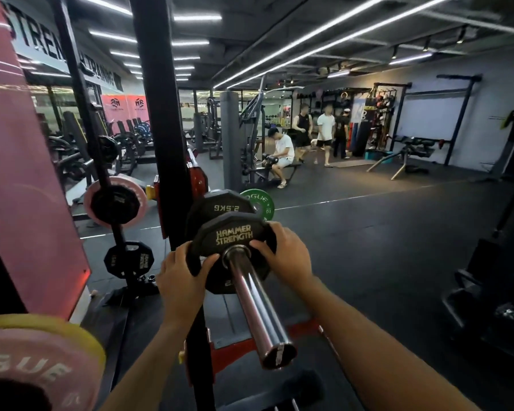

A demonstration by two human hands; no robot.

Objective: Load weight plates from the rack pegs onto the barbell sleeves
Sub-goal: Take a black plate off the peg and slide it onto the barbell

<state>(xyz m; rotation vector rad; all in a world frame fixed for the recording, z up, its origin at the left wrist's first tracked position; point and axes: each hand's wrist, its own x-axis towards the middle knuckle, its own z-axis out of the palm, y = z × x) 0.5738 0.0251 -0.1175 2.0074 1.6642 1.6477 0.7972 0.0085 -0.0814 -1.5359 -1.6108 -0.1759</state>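
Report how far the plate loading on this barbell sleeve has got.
Done: a 2.5KG plate and a green plate behind it already sit further in on the barbell sleeve.

In hand: the left hand and right hand grip the Hammer Strength plate, threaded on the sleeve but not yet against the 2.5KG plate.

Left: seat it. Small black plates remain on the rack pegs; the bar's far end is out of view.
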